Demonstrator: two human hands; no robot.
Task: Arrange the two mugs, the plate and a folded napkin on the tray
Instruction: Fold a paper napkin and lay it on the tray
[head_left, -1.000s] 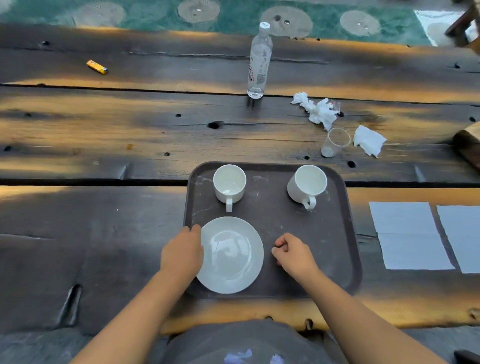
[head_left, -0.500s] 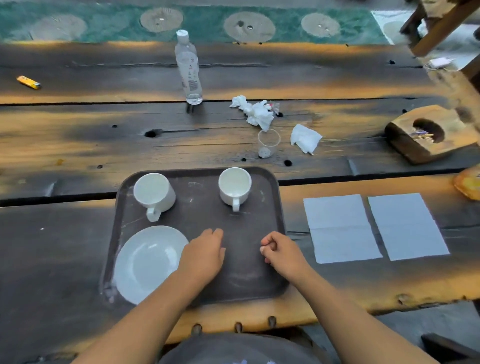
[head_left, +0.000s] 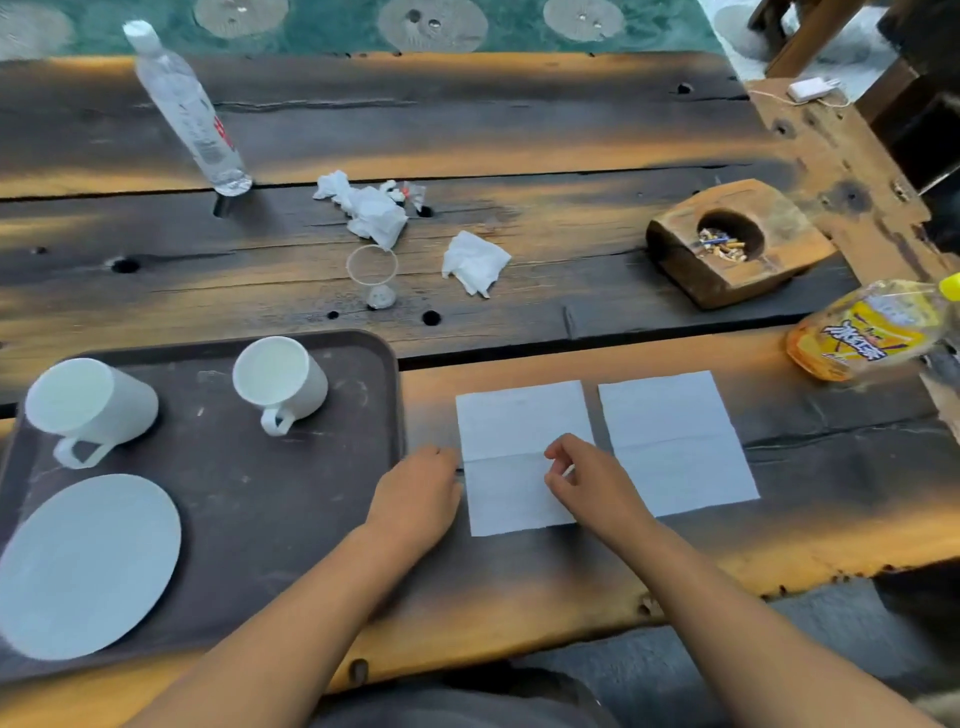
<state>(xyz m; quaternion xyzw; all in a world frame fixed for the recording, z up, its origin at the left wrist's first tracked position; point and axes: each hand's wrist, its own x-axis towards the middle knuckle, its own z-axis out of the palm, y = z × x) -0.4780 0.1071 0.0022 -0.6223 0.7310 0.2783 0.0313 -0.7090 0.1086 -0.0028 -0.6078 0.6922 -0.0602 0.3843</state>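
Note:
A dark brown tray (head_left: 260, 493) lies at the left on the wooden table. On it stand two white mugs, one at the back left (head_left: 88, 400) and one at the back right (head_left: 280, 376), and a white plate (head_left: 83, 566) lies at the front left. Two flat white napkins lie right of the tray, a near one (head_left: 514, 431) and a far one (head_left: 675, 441). My left hand (head_left: 415, 499) rests at the near napkin's left edge, fingertips hidden. My right hand (head_left: 597, 483) sits over its right edge, with thumb and fingers curled as if pinching it.
Behind the napkins are crumpled tissues (head_left: 371, 208) (head_left: 475, 262), a tipped clear plastic cup (head_left: 374, 273) and a water bottle (head_left: 187, 109). A wooden ashtray (head_left: 727, 244) and a yellow bottle (head_left: 867, 332) stand at the right. The table's front edge is just below my forearms.
My view swung right. Both hands left the tray and moved right onto the near napkin. Mugs and plate stayed in place on the tray.

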